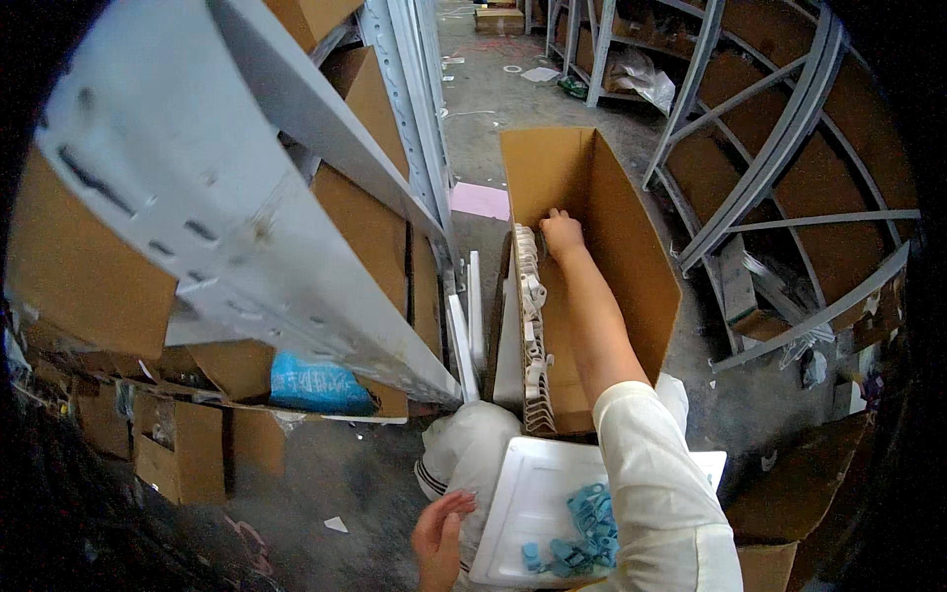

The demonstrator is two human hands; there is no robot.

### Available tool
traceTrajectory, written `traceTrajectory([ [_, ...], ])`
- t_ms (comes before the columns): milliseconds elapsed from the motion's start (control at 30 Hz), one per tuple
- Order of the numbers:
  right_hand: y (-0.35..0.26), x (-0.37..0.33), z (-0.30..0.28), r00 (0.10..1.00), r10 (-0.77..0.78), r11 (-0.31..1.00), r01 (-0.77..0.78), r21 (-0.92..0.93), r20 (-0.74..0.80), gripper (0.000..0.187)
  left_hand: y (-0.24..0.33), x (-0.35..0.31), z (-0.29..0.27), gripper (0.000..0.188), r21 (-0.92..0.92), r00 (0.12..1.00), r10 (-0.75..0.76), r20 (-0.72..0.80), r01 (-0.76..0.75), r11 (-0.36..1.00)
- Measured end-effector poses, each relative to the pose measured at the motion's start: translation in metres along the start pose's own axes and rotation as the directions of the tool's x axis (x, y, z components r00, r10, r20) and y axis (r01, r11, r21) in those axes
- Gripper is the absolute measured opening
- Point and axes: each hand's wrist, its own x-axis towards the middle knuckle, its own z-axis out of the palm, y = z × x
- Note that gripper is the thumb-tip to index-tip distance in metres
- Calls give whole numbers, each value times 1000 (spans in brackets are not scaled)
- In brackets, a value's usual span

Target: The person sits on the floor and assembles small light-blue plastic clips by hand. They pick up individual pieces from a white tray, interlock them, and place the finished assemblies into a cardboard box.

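Observation:
My right hand (560, 235) reaches deep into a tall open cardboard box (631, 257), near its far left corner. Its fingers are bent together, and what they grip, if anything, cannot be made out. Close beside it, a row of white plastic pieces (534, 296) lines the left wall of the box. My left hand (441, 538) hovers low by my knee, its fingers loosely stretched and holding nothing. A shallow white tray (523, 493) rests next to it, bearing a heap of light blue plastic pieces (592, 523). My right sleeve covers part of the tray.
Grey metal shelving (227, 227) with cardboard boxes stands close on the left. More racks (760, 197) line the right side. A blue plastic package (318, 383) lies on the low left shelf. A pink sheet (480, 200) is on the floor beyond the box.

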Motion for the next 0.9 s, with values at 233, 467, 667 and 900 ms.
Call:
traceTrajectory([
  [233,0,1,20,998,55,960,-57,274,17,29,6,4,3,25,83,996,-86,-9,86,993],
  [467,7,-4,13,1000,8,921,2,390,-24,40,7,8,10,23,77,996,-94,3,93,993],
  [667,11,-6,19,993,94,872,-45,488,-76,51,12,11,11,23,129,989,-149,3,147,981],
  [900,17,-10,35,985,76,849,19,529,-156,44,12,9,9,23,112,992,-126,24,123,986],
])
